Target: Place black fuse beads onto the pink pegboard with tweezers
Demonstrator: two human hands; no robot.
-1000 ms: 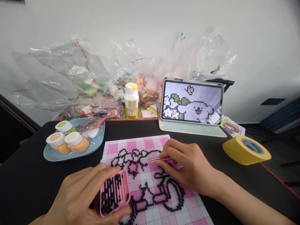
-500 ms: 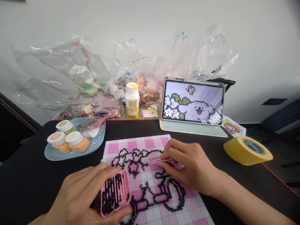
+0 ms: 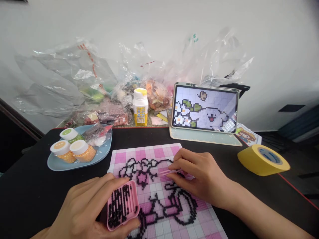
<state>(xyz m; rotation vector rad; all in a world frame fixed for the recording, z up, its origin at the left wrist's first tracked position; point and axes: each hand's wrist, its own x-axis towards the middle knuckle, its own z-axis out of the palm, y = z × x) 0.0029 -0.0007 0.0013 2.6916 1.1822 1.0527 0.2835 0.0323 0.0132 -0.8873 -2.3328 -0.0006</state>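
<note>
A pink-and-white checked pegboard (image 3: 159, 156) lies on the black table, with a black bead outline of flowers on it. My left hand (image 3: 84, 207) grips a small pink tray (image 3: 122, 205) full of black beads at the board's near left corner. My right hand (image 3: 199, 177) rests on the board's right side and pinches pink tweezers (image 3: 170, 171), whose tips point left over the bead outline. Whether a bead sits in the tips is too small to tell.
A tablet (image 3: 204, 108) showing a pixel pattern stands behind the board. A blue plate (image 3: 103, 152) with three bead jars and bags sits at the left. A yellow tape roll (image 3: 263, 159) lies at the right. A white bottle (image 3: 140, 107) and plastic bags fill the back.
The tweezers and my right hand have shifted very slightly on the board. My left hand and the pink tray have stayed put.
</note>
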